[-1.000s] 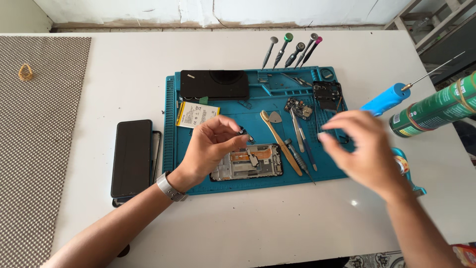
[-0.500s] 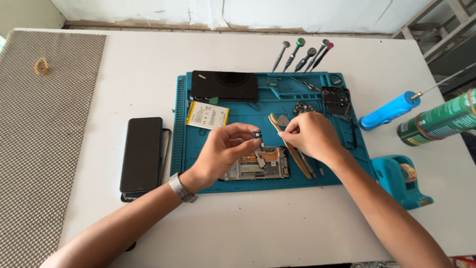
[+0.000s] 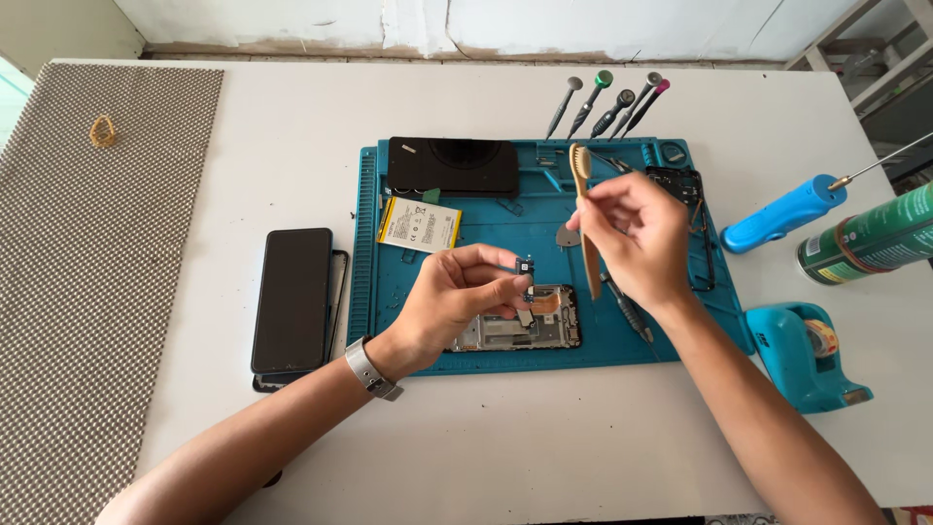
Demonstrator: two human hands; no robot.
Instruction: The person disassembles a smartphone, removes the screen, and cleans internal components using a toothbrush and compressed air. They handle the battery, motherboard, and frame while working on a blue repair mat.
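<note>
Pinching chip point(image 3: 525, 265) — brush point(image 3: 585, 209) raised

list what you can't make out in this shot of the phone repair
Head view only:
- Small part pinched in the left hand: too small to identify.
- Opened phone frame: its left half is hidden by that hand.
- Brush in the right hand: mid-handle covered by fingers.
- Green can: cut off by the right edge.

Single head-worn view, steeply downward, near the blue mat point(image 3: 457, 340).
</note>
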